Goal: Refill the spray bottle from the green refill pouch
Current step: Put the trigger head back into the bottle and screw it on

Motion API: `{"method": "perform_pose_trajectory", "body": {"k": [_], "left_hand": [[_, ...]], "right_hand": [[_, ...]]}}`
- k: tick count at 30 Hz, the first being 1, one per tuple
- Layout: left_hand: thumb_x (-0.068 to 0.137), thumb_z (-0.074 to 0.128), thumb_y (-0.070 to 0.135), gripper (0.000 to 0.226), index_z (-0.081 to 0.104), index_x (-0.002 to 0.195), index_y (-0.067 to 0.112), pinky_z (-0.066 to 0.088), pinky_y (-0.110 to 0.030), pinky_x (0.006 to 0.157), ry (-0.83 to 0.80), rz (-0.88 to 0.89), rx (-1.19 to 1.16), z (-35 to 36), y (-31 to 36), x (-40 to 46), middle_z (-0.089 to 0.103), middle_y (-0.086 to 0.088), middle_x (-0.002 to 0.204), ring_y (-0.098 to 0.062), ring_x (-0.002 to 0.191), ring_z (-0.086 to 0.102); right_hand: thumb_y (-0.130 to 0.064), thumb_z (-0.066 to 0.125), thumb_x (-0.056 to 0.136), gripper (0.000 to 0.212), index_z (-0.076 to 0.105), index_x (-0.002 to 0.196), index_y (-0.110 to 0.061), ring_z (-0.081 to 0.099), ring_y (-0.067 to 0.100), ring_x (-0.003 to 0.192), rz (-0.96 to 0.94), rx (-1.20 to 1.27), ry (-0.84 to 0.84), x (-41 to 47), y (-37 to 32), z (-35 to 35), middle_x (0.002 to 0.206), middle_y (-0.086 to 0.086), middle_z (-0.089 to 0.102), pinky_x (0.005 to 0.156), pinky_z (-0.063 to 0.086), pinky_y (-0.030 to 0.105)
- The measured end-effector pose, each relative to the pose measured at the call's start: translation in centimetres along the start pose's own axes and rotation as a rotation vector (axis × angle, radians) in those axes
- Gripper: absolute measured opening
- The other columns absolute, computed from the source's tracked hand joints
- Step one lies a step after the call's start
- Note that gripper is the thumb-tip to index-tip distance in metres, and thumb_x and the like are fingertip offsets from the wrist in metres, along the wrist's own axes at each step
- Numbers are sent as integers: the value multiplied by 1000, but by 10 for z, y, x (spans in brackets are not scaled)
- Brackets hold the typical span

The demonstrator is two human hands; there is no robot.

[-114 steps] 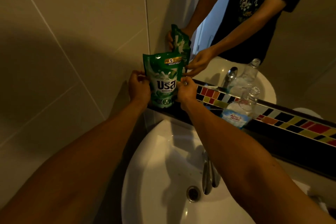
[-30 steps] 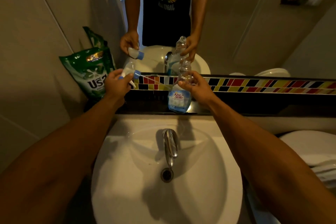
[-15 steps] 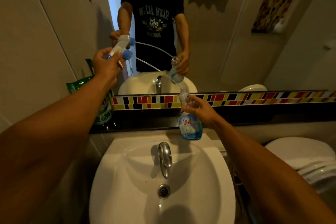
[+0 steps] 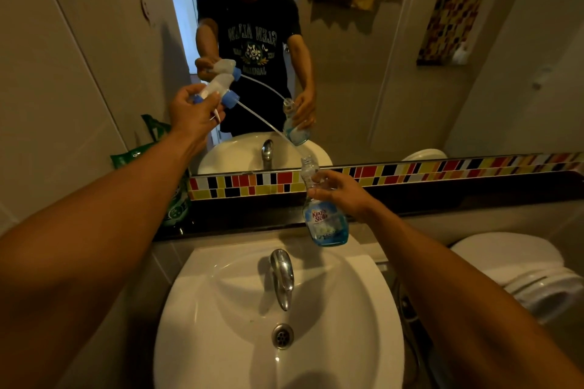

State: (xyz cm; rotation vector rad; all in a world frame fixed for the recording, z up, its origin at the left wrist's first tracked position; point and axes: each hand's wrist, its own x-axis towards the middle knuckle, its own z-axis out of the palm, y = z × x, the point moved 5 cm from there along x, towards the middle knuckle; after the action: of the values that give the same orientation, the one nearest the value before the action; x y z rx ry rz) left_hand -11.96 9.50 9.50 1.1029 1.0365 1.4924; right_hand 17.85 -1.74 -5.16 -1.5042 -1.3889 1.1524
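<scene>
My right hand [image 4: 343, 194] grips the neck of the clear spray bottle [image 4: 325, 224], held above the back rim of the sink; blue liquid fills only its bottom. My left hand [image 4: 192, 114] holds the white and blue trigger sprayer head [image 4: 218, 90] raised up to the left. Its thin dip tube [image 4: 268, 126] slants down to the bottle's open mouth, its tip at or just inside the opening. The green refill pouch [image 4: 175, 202] stands on the dark ledge at the left, mostly hidden behind my left forearm.
A white sink [image 4: 278, 319] with a chrome tap [image 4: 282, 275] lies below my hands. A dark ledge [image 4: 442, 202] with a coloured tile strip runs under the mirror [image 4: 363, 73]. A toilet [image 4: 521, 271] sits at the right, a tiled wall at the left.
I let go of the pouch, took the bottle and lifted the sprayer head off it. Since half a second ago the head has drawn further out, the tube nearly clear of the mouth.
</scene>
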Motion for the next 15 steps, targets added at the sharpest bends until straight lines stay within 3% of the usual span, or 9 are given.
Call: {"method": "perform_pose_trajectory", "body": {"k": [3,6,9,12,15], "left_hand": [[91,70,7,29,58,117,13,58,-49,90,-81,-17,5,8,-8,1,63,-5,106,-20,84,68],[91,70,7,37,56,124,13,61,-45,85,-215,-44,21,21,-18,-3,62,-13,119,-25,91,69],[88,73,7,33,62,116,20,60,-38,81,-312,-71,27,37,-29,-15,61,-14,125,-33,104,69],[88,73,6,33,64,116,21,60,-33,77,-386,-78,45,51,-36,-26,62,-11,124,-32,107,68],[89,72,5,36,64,122,18,60,-32,77,-446,-72,64,59,-40,-34,65,-9,121,-29,105,70]], "right_hand": [[-25,79,91,38,62,125,-31,70,20,108,-8,6,-16,0,-6,6,121,1,70,82,60,33],[-23,79,91,33,64,118,-36,72,22,108,-40,32,-31,0,-16,12,122,3,71,82,61,32],[-23,79,91,32,66,113,-42,73,22,107,-57,51,-49,2,-28,19,123,3,71,82,62,33],[-22,80,90,28,69,108,-40,77,17,97,-86,44,-61,4,-39,25,114,-1,75,72,63,24],[-21,81,90,25,70,105,-38,78,16,92,-112,39,-55,8,-47,29,109,0,76,74,64,25]]}}
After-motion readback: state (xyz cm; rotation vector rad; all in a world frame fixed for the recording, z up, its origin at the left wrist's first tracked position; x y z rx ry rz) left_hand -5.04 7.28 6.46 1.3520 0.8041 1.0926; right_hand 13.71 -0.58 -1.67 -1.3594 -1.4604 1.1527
